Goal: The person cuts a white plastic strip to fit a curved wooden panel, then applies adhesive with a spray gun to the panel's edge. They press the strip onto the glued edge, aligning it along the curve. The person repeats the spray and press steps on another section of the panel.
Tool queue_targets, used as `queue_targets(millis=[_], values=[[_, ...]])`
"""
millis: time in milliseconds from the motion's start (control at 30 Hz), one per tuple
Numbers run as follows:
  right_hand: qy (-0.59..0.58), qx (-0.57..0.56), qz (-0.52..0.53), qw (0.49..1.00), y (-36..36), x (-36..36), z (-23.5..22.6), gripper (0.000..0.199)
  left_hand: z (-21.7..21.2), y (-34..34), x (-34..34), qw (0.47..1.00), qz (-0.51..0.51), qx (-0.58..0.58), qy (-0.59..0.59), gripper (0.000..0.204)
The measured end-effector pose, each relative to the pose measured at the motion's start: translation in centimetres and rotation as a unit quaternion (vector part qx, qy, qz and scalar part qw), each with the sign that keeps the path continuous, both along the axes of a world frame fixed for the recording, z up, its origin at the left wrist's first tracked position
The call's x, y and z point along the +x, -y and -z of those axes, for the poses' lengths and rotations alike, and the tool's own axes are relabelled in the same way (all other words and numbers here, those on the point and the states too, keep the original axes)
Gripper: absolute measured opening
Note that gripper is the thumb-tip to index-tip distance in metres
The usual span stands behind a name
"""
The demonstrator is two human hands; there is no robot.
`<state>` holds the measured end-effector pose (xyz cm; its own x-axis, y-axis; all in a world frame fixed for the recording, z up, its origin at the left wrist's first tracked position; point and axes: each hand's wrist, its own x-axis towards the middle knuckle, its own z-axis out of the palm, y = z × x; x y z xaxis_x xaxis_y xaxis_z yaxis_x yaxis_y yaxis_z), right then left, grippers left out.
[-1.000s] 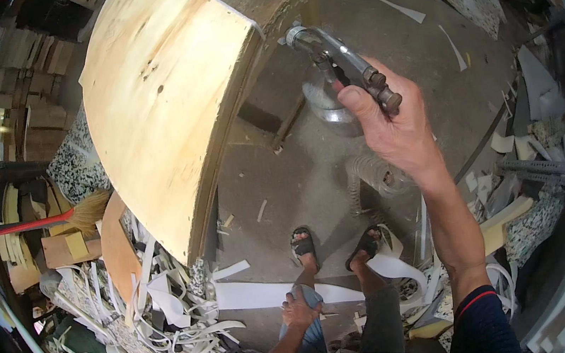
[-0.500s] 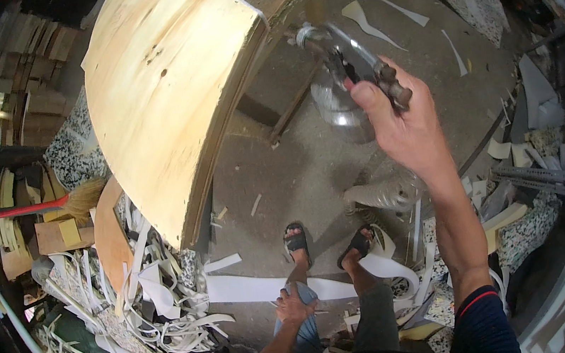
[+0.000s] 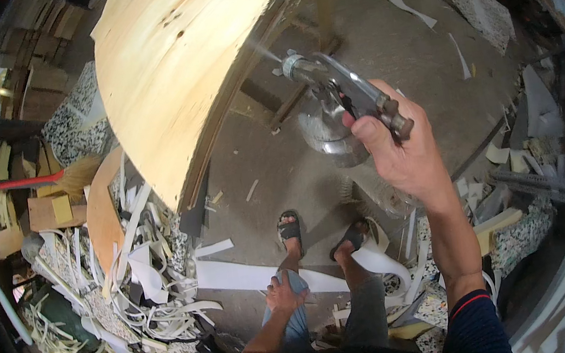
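Observation:
My right hand is closed around the handle of a metal spray gun with a round silver cup beneath it. The nozzle points left at a curved wooden panel, and a thin mist shows between nozzle and panel edge. Gun and panel are apart. The panel has a pale plywood face with dark knots and a thick, darker side. My left hand lies over my left knee, holding no object, its fingers partly spread.
Foam strips and offcuts pile up at the left, near a red-handled broom. A long white foam strip crosses the floor by my sandalled feet. Speckled foam lies at the far right. A ribbed hose hangs below the gun.
The spray gun has come nearer to me and slightly left, along the panel's edge. Mist now shows at its nozzle. My left hand stays on the knee while the whole view has shifted a little.

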<state>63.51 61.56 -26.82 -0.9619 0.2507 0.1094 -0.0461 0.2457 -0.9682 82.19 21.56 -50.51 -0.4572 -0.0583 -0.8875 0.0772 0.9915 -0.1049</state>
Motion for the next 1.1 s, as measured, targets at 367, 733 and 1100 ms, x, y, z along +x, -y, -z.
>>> queue_targets(millis=[367, 733, 1100], values=[[0.011, -0.042, -0.098, 0.994, 5.8, 4.4, -0.4, 0.079, -0.1, 1.0, 1.2, 0.999, 0.006, 0.018, -0.037, 0.106], [-0.046, -0.067, -0.236, 0.968, 8.6, 6.4, 0.2, 0.063, -0.8, 0.6, 1.3, 1.0, 0.008, 0.01, -0.022, 0.105], [-0.009, -0.073, -0.235, 0.969, 8.9, 4.4, 2.8, 0.059, -0.5, 0.5, 0.5, 1.0, -0.007, -0.004, -0.011, 0.106]])
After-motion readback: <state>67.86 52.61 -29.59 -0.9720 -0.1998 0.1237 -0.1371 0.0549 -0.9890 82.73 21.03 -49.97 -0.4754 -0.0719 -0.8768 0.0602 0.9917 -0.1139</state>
